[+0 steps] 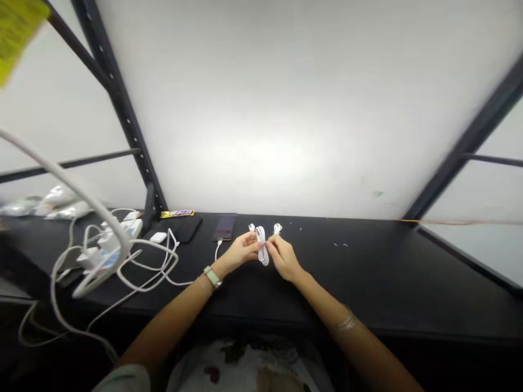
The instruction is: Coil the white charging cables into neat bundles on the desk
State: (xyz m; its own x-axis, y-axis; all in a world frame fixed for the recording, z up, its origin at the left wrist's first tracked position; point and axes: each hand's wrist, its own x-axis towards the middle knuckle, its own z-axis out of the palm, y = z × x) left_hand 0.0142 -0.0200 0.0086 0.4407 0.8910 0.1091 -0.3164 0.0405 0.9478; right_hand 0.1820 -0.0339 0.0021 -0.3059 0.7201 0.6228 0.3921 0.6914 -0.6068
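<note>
Black desk (368, 272), white wall (286, 109), one coiled white cable (261, 247) at the middle.
So, counting up: left hand (242, 249) has that one coil pinched between thumb and fingers, pretty narrow grip. Right hand (285, 260) is curled in close with its thumb at the coil's other side; can't tell if it's really gripping or just touching. Two small white bits stick out past the hands, one white plug end (251, 228) and one looped white bundle (278, 228). Over to the left: one phone (224, 227) with one cord plugged in, one black pad (188, 229), one yellow wrapper (177, 214), one white charger (158, 237), plus one power strip (109, 247) in tangled cords.
</note>
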